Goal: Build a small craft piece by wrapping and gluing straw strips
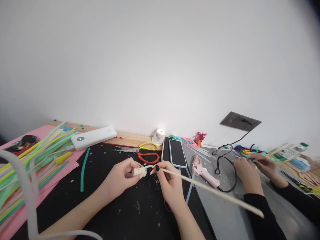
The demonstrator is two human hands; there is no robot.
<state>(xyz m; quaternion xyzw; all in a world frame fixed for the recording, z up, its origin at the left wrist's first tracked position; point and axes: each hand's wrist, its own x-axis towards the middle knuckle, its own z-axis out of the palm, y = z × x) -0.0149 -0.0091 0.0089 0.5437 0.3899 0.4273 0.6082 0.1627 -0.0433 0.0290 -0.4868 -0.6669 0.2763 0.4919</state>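
My left hand (122, 176) pinches a small cream-coloured rolled lump (139, 171) over the black mat (105, 186). My right hand (168, 181) grips a long cream pipe cleaner (212, 190) near its end; the strand runs from the lump away to the lower right. Both hands are closed and sit close together, fingertips almost touching at the lump.
Coloured pipe cleaners (37, 156) lie piled on pink paper at left, beside a white case (93, 137). Red and yellow loops (148, 156), a phone (177, 152) and a pink glue gun (205, 172) lie ahead. Another person's hands (252, 166) in black sleeves work at right.
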